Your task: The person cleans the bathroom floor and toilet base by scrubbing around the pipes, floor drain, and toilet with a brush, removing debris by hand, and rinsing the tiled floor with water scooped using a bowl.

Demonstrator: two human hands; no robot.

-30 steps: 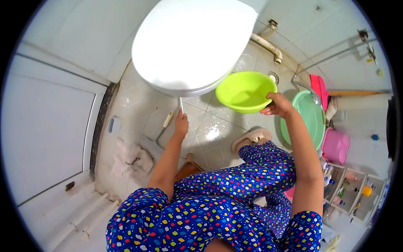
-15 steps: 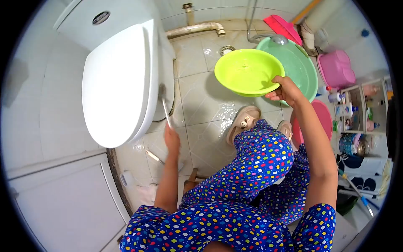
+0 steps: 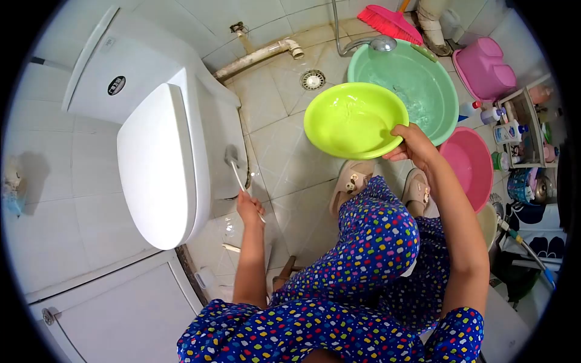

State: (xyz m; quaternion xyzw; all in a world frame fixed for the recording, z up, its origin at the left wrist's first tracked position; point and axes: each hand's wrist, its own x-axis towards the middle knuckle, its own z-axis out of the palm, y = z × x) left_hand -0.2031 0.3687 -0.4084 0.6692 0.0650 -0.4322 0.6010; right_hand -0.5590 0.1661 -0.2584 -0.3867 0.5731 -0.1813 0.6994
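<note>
My left hand (image 3: 249,209) is closed round the white handle of a toilet brush (image 3: 238,172). The brush's greyish head rests at the side of the white toilet's base (image 3: 219,136), low down near the floor. The toilet lid (image 3: 158,169) is down. My right hand (image 3: 413,145) grips the rim of a lime-green basin (image 3: 339,121), thumb over the edge and fingers beneath. The basin is held up over the floor, tilted a little, with what looks like some water in it. Its right side overlaps a larger mint-green tub (image 3: 433,91) behind it.
A shower head (image 3: 383,43) lies at the mint tub's rim, and the tub holds water. Nearby are a pink basin (image 3: 469,163), a pink stool (image 3: 487,69), a red broom (image 3: 387,23) and a shelf of bottles (image 3: 526,127). A floor drain (image 3: 313,79) lies in the wet tiles.
The camera view has turned and shifted. My left hand with the brush sits slightly lower against the toilet's base. The lime-green basin stays in my right hand, moved slightly.
</note>
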